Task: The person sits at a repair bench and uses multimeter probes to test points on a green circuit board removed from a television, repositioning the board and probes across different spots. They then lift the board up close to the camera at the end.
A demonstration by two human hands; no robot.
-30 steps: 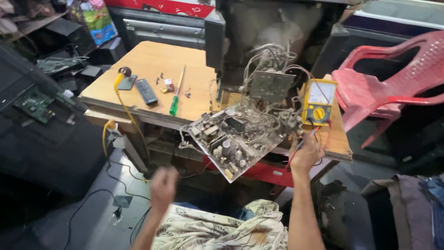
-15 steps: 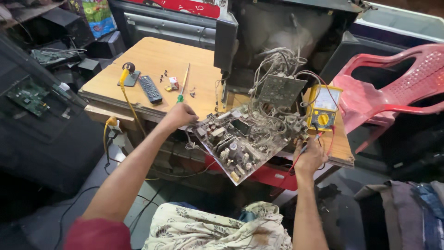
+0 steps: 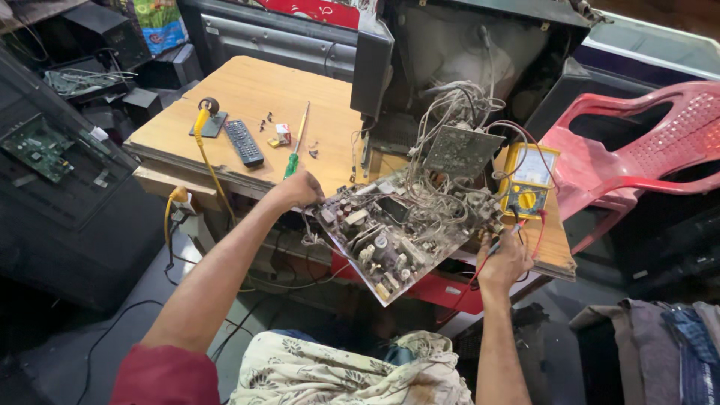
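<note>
A dusty circuit board (image 3: 394, 236) full of components hangs tilted off the front edge of the wooden table (image 3: 247, 105), still wired to the open old television (image 3: 465, 67) behind it. My left hand (image 3: 296, 190) grips the board's left corner. My right hand (image 3: 504, 259) is closed on a probe with red and black leads at the board's right edge. The leads run to a yellow multimeter (image 3: 527, 180) lying just behind that hand. A smaller board (image 3: 461, 150) stands among the tangled wires.
On the table lie a green-handled screwdriver (image 3: 295, 142), a black remote (image 3: 244, 142), a yellow-handled soldering iron (image 3: 202, 120) and small parts. A red plastic chair (image 3: 637, 150) stands at the right. A dark set with a green board (image 3: 37, 146) sits at the left. Patterned cloth (image 3: 345, 371) covers my lap.
My left hand rose from low near my lap to the table and took hold of the board's left corner. My right hand stayed at the board's right edge.
</note>
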